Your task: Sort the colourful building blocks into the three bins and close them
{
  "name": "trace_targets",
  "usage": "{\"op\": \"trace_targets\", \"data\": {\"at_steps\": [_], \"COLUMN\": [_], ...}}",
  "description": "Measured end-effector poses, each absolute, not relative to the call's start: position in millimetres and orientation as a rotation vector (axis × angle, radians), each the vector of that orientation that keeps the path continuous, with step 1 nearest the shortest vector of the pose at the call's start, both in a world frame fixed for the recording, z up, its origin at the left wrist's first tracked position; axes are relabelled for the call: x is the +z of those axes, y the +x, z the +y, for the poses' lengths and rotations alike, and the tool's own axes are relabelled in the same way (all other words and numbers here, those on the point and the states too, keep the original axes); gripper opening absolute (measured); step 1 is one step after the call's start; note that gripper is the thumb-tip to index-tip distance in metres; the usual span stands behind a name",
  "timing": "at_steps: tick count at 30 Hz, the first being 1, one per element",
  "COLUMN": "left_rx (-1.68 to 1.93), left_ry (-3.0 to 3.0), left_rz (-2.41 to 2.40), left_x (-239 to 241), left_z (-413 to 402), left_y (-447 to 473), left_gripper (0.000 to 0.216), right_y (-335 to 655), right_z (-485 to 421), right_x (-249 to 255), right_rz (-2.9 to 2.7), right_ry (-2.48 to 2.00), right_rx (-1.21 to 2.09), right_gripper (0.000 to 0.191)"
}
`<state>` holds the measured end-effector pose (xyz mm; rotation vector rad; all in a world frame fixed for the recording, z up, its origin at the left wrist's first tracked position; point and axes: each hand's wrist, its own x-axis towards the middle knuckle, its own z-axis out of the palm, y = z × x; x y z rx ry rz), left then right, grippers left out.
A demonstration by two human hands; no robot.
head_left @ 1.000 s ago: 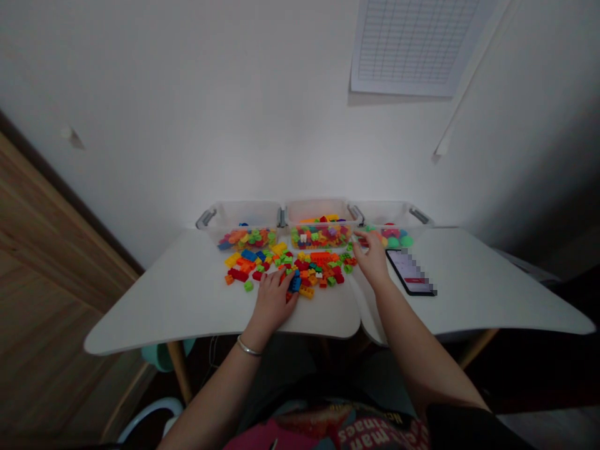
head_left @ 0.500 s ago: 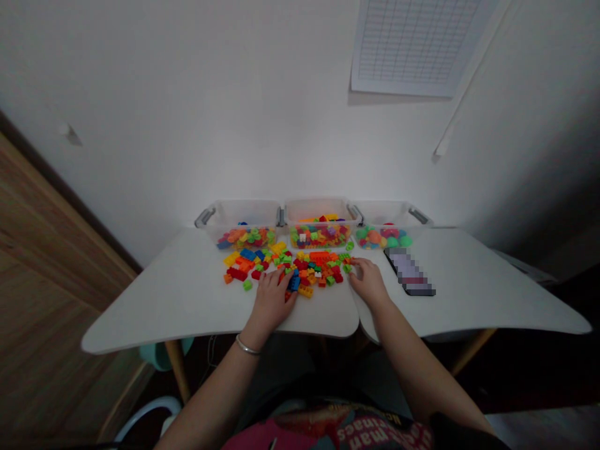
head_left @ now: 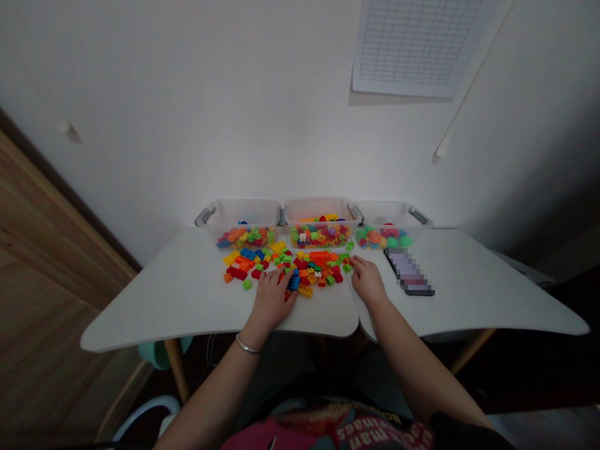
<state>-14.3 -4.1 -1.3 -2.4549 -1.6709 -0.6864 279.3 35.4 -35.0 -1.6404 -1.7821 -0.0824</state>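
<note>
A pile of loose toy building bricks [head_left: 304,264] in red, orange, yellow, green and blue is spread on the white table. My left hand [head_left: 273,294] lies over its near edge, fingers spread and touching bricks. A blue brick [head_left: 294,280] shows between its index finger and thumb; the fingers hide the bricks beneath. At the pile's right edge, my right hand [head_left: 368,279] rests with fingers stretched forward, close to some green bricks [head_left: 345,259]. I see nothing held in it.
Behind the pile stand a left clear bin [head_left: 244,215] of bricks, a middle clear bin [head_left: 319,211] of bricks and a right clear bin [head_left: 389,215] of rounded coloured pieces. A phone [head_left: 410,273] lies right of my right hand. Two white tabletops [head_left: 164,306] meet at a seam.
My right hand has shifted slightly, its fingers a little farther forward, and an orange piece beside its fingertips is no longer visible. The left hand has stayed in place.
</note>
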Motion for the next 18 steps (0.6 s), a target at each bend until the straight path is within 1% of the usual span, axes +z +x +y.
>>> {"op": "trace_targets", "data": {"at_steps": [5, 11, 16, 18], "left_rx": [-0.676, -0.661, -0.676, -0.680], "left_ry": [-2.460, -2.454, -2.447, -2.445], "left_rz": [-1.686, -1.681, -1.686, -1.687], "left_x": [-0.5, -1.0, -0.6, -0.7], "left_z": [-4.1, -3.3, -3.6, -3.7], "left_y": [-14.2, -14.3, -14.0, -14.0], "left_gripper": [0.050, 0.051, 0.050, 0.050], "right_y": [279.2, 280.5, 278.4, 278.5], "right_z": [31.0, 34.2, 32.8, 31.6], "right_x": [-27.7, -26.3, -25.2, -25.1], "right_rz": [-1.702, -1.766, -1.703, -1.629], "right_ry": [-1.758, -1.696, -1.711, -1.698], "right_rx": [-0.088, -0.026, 0.006, 0.030], "right_gripper": [0.035, 0.039, 0.023, 0.020]}}
